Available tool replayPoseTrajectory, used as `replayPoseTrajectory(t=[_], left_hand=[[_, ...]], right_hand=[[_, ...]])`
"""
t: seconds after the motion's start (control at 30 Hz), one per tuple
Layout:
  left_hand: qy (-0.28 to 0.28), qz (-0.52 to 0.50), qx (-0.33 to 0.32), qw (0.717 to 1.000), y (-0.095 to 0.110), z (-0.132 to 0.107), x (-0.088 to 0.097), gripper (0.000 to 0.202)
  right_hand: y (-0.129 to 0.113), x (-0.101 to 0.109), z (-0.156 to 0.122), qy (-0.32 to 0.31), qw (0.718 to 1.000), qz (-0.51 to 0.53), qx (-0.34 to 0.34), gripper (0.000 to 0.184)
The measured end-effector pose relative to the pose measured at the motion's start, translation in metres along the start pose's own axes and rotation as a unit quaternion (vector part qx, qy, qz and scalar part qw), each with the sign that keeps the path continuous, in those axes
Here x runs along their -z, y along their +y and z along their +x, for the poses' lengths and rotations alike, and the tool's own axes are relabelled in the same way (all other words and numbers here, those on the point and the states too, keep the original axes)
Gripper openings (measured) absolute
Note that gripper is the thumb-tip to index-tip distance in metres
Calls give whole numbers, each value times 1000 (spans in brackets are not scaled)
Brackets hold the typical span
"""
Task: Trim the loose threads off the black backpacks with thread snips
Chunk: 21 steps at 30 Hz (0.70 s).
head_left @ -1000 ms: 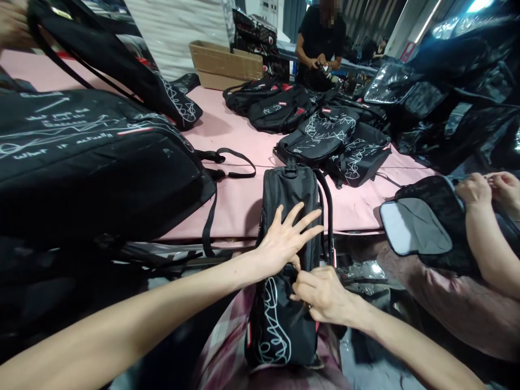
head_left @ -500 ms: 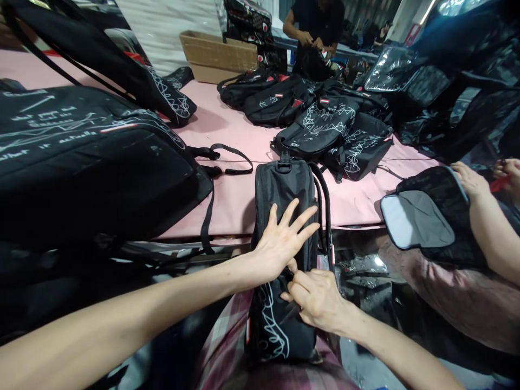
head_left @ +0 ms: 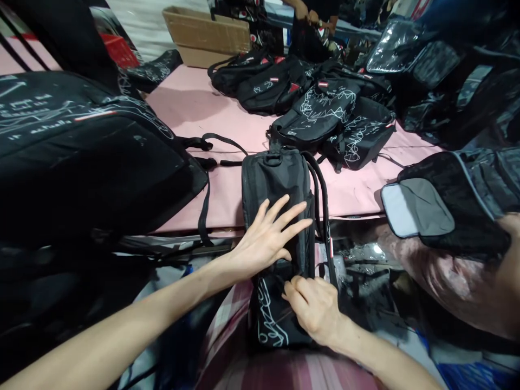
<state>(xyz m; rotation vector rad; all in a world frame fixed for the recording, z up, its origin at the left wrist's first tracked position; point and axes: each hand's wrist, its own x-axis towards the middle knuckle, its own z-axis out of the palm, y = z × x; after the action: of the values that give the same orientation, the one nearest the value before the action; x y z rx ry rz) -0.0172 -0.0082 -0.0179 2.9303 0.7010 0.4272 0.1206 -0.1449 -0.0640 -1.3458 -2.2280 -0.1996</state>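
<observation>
A black bag (head_left: 276, 173) with white scribble print on its lower part lies lengthwise before me, its far end on the pink table (head_left: 221, 203) and its near end against my lap. My left hand (head_left: 270, 233) rests flat on its upper face, fingers spread. Just below, my right hand (head_left: 314, 306) is closed in a pinch at the bag's middle. What sits between its fingertips is too small and hidden to make out. Black straps (head_left: 323, 189) run along the bag's right side.
Large printed black backpacks (head_left: 101, 179) fill the left of the table. Several more backpacks (head_left: 317, 119) lie at the back, near a cardboard box (head_left: 207, 40). At right, a co-worker's hand (head_left: 512, 227) is at a dark bag (head_left: 467, 200) with a grey-white panel. Another person stands at the far side.
My right hand has drawn slightly nearer to me, away from my left hand. The left stays spread on the bag. The view has shifted, and the co-worker's hand at right has moved lower.
</observation>
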Motion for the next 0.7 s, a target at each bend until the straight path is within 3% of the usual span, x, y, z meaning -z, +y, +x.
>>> replayPoseTrajectory(t=[0.17,0.53,0.7], left_hand=[[26,-16,7,1000,-3,-8,-4,64],[43,-27,2,999,2,-7,-3,70],[46,-30,6,998,0,-6,-2,76]], right_hand=[[-5,0,-6,-8,1000,-8,-17,16],[-6,3,-8,-18,999,-11,-27,16],[-6,6,2,8,999,-10,-32,15]])
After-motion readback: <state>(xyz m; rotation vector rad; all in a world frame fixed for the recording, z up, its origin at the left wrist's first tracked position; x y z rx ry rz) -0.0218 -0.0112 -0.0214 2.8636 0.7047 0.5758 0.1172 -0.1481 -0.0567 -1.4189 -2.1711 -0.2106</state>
